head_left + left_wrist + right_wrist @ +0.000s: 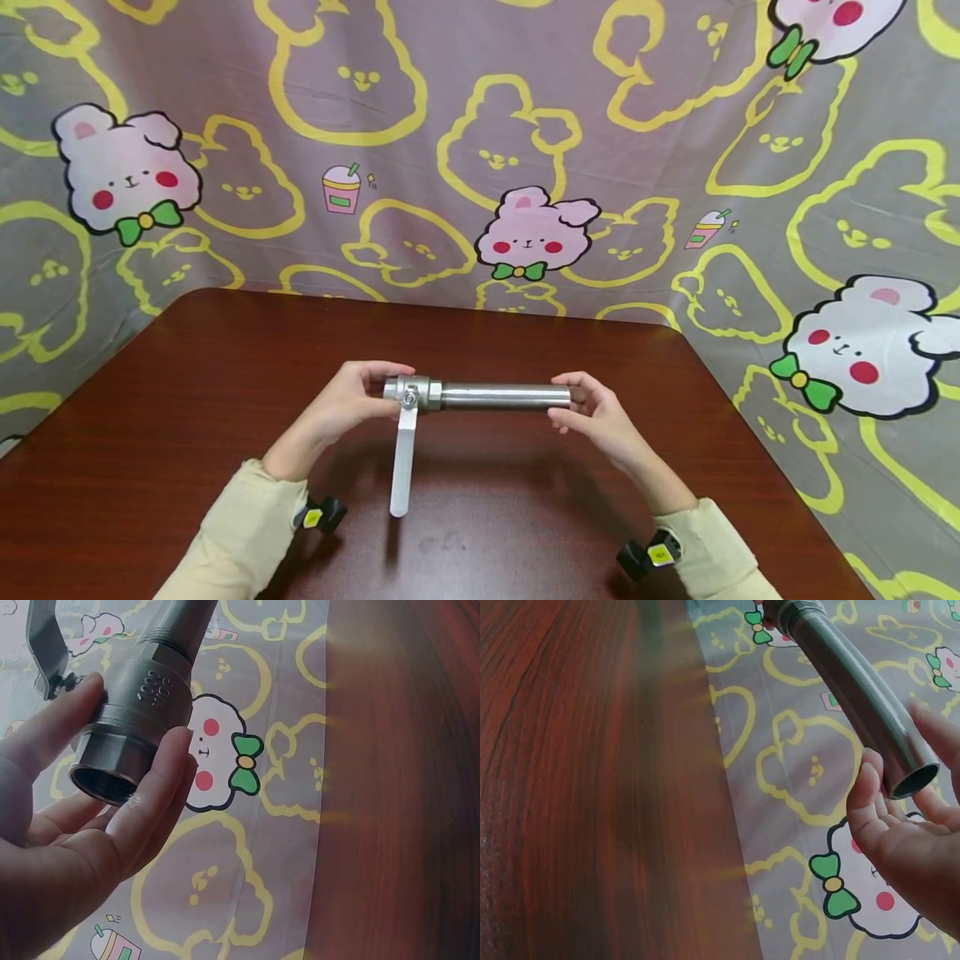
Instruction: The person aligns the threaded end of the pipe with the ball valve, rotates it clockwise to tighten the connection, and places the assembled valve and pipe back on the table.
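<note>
Our left hand (347,406) holds the valve (412,392) above the table (187,433), thumb and fingers curled round its open end; the handle (402,467) hangs just beside our thumb. The pipe (504,395) runs rightward to our right hand (596,414), whose fingertips pinch its far end.

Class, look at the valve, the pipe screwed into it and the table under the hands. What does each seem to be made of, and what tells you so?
Valve: seemingly cast metal, perhaps steel; dull grey with raised marks and a flat handle.
Pipe: metal, smooth and brushed; bright streaks run along it, and its end is hollow.
Table: wood or wood-look veneer, glossy reddish brown with dark grain lines.
</note>
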Action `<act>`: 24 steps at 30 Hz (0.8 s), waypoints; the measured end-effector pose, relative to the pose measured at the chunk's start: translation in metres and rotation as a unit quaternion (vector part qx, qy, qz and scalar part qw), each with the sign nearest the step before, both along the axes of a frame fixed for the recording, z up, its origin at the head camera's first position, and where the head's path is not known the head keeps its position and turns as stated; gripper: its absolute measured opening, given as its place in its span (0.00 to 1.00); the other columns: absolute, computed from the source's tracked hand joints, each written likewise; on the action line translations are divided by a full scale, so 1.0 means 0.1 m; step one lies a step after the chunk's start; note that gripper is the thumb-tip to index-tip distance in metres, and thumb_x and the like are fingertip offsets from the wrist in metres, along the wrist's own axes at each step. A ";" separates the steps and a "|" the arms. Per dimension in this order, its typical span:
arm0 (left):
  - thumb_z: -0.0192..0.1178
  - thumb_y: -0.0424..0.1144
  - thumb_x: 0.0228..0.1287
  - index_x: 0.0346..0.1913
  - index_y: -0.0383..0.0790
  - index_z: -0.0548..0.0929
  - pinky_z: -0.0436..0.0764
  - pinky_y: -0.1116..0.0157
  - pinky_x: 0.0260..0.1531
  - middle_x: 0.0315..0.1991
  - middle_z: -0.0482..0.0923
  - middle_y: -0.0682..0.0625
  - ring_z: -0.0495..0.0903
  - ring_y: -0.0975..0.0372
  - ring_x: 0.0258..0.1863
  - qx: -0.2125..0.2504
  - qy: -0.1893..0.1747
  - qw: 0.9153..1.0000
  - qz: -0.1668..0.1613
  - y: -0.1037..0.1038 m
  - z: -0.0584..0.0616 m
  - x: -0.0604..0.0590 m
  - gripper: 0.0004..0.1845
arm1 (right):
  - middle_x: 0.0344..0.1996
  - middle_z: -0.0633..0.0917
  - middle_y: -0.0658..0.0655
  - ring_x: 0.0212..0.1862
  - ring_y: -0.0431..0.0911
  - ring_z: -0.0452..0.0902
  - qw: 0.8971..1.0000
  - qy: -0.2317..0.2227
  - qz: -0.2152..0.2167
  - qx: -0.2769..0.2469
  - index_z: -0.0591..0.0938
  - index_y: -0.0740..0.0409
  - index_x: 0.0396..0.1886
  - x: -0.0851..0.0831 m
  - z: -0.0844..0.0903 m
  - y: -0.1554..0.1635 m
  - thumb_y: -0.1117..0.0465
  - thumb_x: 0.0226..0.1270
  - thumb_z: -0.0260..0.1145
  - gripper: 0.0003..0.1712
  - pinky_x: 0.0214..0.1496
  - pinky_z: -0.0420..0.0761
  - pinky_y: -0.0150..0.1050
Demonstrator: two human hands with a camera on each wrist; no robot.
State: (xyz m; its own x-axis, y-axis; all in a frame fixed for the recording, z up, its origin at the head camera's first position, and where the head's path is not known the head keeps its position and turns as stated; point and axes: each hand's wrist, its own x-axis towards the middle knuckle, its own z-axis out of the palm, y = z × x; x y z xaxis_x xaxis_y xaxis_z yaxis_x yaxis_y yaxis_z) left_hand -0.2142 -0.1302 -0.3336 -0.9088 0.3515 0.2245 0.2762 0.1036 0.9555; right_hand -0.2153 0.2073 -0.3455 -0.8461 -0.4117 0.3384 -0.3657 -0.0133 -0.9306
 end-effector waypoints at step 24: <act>0.59 0.21 0.42 0.48 0.19 0.73 0.78 0.65 0.28 0.35 0.77 0.39 0.75 0.59 0.29 -0.003 -0.007 1.000 -0.011 0.03 0.01 0.03 0.23 | 0.13 0.76 0.58 0.13 0.41 0.72 0.992 -0.096 -0.011 0.082 0.68 0.71 0.29 0.02 0.01 0.03 0.59 0.70 0.47 0.16 0.15 0.71 0.31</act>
